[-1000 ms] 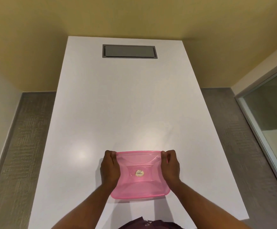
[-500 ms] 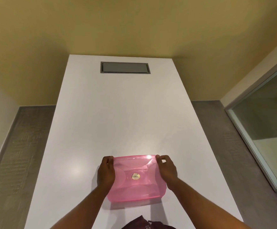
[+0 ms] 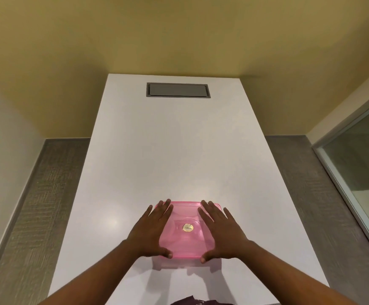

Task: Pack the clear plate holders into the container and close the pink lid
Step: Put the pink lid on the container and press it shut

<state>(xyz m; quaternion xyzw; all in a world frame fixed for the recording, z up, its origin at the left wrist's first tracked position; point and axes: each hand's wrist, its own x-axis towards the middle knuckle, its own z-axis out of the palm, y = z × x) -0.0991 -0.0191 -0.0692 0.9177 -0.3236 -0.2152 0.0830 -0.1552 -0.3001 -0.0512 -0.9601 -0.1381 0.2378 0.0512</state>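
A small round gold sticker [image 3: 188,227] sits at the centre of the pink lid [image 3: 184,238]; its print is too small to read. The lid lies on the container [image 3: 179,261], which stands at the near end of a long white table [image 3: 174,155]. A grey rectangular panel [image 3: 178,90] is set flush into the table's far end. Yellow walls rise behind, grey carpet [image 3: 36,205] runs down both sides, and a glass partition [image 3: 359,168] stands at the right. The container's contents cannot be made out through the tinted lid. The left hand [image 3: 150,230] and right hand [image 3: 222,231] lie flat with fingers spread on the lid's left and right parts, thumbs at its near edge, gripping nothing.
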